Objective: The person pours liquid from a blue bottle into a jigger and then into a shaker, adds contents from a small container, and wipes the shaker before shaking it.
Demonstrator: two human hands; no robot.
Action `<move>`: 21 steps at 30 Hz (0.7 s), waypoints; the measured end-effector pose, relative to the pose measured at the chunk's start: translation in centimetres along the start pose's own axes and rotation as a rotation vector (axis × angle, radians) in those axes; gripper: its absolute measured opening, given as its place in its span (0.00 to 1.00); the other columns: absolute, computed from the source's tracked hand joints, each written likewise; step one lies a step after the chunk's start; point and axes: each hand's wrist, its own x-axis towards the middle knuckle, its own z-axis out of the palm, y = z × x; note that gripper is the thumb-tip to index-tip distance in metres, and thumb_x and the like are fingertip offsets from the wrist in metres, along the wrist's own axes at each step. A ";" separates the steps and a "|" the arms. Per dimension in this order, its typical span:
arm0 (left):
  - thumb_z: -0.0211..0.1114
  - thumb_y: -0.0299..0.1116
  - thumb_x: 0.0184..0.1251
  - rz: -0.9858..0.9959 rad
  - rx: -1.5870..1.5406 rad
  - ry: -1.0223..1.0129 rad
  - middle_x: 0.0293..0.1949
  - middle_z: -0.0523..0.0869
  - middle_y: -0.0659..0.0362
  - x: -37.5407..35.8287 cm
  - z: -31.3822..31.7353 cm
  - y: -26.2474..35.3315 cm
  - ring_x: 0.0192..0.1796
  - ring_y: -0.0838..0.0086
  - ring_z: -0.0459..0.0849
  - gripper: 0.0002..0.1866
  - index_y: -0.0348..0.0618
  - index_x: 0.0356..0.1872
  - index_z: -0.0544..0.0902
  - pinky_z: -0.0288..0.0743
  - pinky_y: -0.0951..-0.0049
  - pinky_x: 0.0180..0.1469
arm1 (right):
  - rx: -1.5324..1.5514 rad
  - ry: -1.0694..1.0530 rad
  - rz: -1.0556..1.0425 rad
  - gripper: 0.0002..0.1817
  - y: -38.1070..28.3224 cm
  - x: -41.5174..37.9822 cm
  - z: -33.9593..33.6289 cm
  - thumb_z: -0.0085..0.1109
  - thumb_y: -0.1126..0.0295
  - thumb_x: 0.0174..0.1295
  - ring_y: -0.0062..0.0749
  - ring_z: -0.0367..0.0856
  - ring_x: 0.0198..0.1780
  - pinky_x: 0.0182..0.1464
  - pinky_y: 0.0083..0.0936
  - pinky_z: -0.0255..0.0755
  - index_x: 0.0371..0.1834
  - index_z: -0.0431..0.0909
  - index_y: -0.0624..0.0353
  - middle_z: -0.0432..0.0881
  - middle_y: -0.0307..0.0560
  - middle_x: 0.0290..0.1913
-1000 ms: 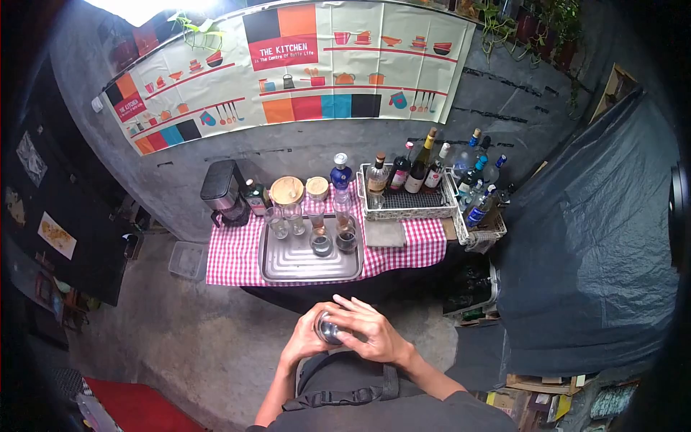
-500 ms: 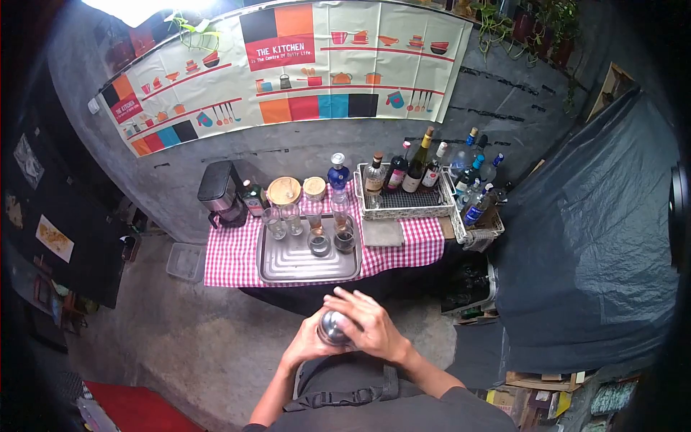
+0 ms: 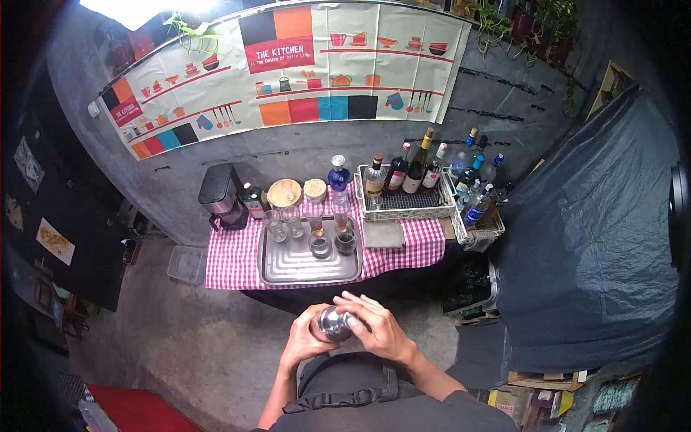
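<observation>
Close to my body, in front of the dark apron, both hands are on a shiny metal cocktail shaker [image 3: 335, 324]. My left hand [image 3: 305, 337] wraps round its left side. My right hand [image 3: 377, 330] grips it from the right, thumb on the metal and fingers reaching over the far side. The shaker's lower part is hidden by the hands. Beyond them, a metal tray [image 3: 306, 271] lies on the table and carries several glasses, among them a stemless-looking glass [image 3: 320, 248] near its middle.
A red checked cloth [image 3: 232, 261] covers the table. At the back stand a coffee maker [image 3: 222, 196], a blue-topped bottle [image 3: 338, 178], a white basket [image 3: 407, 214] of bottles and a second bottle crate [image 3: 481, 234]. A folded grey cloth [image 3: 384, 235] lies right of the tray.
The right hand has shifted slightly down along the shaker's right side, uncovering more of the metal top. Both hands still hold the shaker at about the same spot.
</observation>
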 end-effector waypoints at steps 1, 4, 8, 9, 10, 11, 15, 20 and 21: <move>0.89 0.27 0.36 0.046 0.025 0.016 0.54 0.85 0.58 0.0 -0.1 -0.5 0.56 0.72 0.85 0.44 0.39 0.62 0.78 0.80 0.68 0.60 | 0.028 -0.026 -0.031 0.19 -0.1 -0.3 0.1 0.55 0.63 0.75 0.57 0.72 0.76 0.75 0.60 0.61 0.63 0.81 0.61 0.81 0.56 0.68; 0.90 0.30 0.36 0.010 -0.060 0.016 0.50 0.87 0.56 -0.4 0.8 0.9 0.53 0.73 0.85 0.41 0.39 0.59 0.81 0.80 0.68 0.59 | 0.021 -0.033 -0.104 0.19 -0.9 0.2 0.5 0.55 0.63 0.75 0.56 0.72 0.76 0.75 0.60 0.61 0.63 0.81 0.61 0.82 0.56 0.67; 0.90 0.31 0.38 -0.046 -0.122 -0.015 0.50 0.87 0.56 -0.3 1.4 1.8 0.53 0.73 0.85 0.41 0.38 0.59 0.80 0.80 0.68 0.58 | 0.002 0.045 -0.025 0.19 -0.1 0.8 0.6 0.54 0.63 0.75 0.56 0.74 0.74 0.75 0.59 0.63 0.62 0.81 0.62 0.82 0.56 0.67; 0.89 0.30 0.38 -0.050 -0.058 -0.024 0.51 0.86 0.56 -0.2 1.2 1.3 0.54 0.72 0.85 0.42 0.38 0.60 0.80 0.80 0.68 0.58 | 0.003 0.082 0.034 0.20 0.2 0.8 0.5 0.55 0.63 0.75 0.57 0.74 0.74 0.74 0.58 0.64 0.62 0.81 0.63 0.83 0.56 0.66; 0.89 0.28 0.37 -0.018 -0.051 0.004 0.52 0.86 0.57 -0.2 1.0 1.0 0.55 0.71 0.85 0.42 0.38 0.61 0.79 0.80 0.67 0.59 | -0.001 0.063 0.027 0.19 0.4 0.4 0.4 0.55 0.64 0.74 0.57 0.74 0.74 0.74 0.58 0.64 0.61 0.82 0.63 0.83 0.55 0.67; 0.89 0.28 0.37 -0.017 -0.053 0.005 0.52 0.86 0.57 -0.2 0.8 0.6 0.55 0.71 0.85 0.42 0.38 0.61 0.79 0.80 0.67 0.59 | -0.002 0.061 0.027 0.19 0.3 0.0 0.3 0.55 0.64 0.74 0.57 0.74 0.74 0.74 0.58 0.64 0.61 0.82 0.63 0.83 0.55 0.67; 0.88 0.25 0.37 0.012 -0.147 0.018 0.53 0.86 0.57 -0.4 1.0 0.2 0.54 0.72 0.85 0.42 0.39 0.61 0.78 0.81 0.67 0.59 | -0.031 -0.072 -0.147 0.20 -0.6 -0.1 0.4 0.58 0.63 0.73 0.56 0.72 0.75 0.74 0.60 0.63 0.64 0.80 0.61 0.82 0.55 0.67; 0.86 0.27 0.37 -0.080 -0.091 -0.027 0.50 0.87 0.58 -0.6 1.5 1.1 0.54 0.73 0.86 0.41 0.39 0.60 0.80 0.80 0.69 0.59 | 0.012 0.029 -0.020 0.20 1.1 0.3 0.6 0.57 0.62 0.73 0.56 0.72 0.75 0.75 0.60 0.63 0.62 0.81 0.61 0.82 0.55 0.67; 0.87 0.28 0.36 -0.070 -0.036 -0.001 0.50 0.87 0.57 -0.6 1.3 1.1 0.54 0.73 0.86 0.41 0.39 0.60 0.80 0.80 0.69 0.59 | 0.025 0.044 0.023 0.19 1.5 0.1 0.5 0.57 0.62 0.74 0.56 0.72 0.76 0.75 0.60 0.62 0.61 0.81 0.62 0.83 0.55 0.66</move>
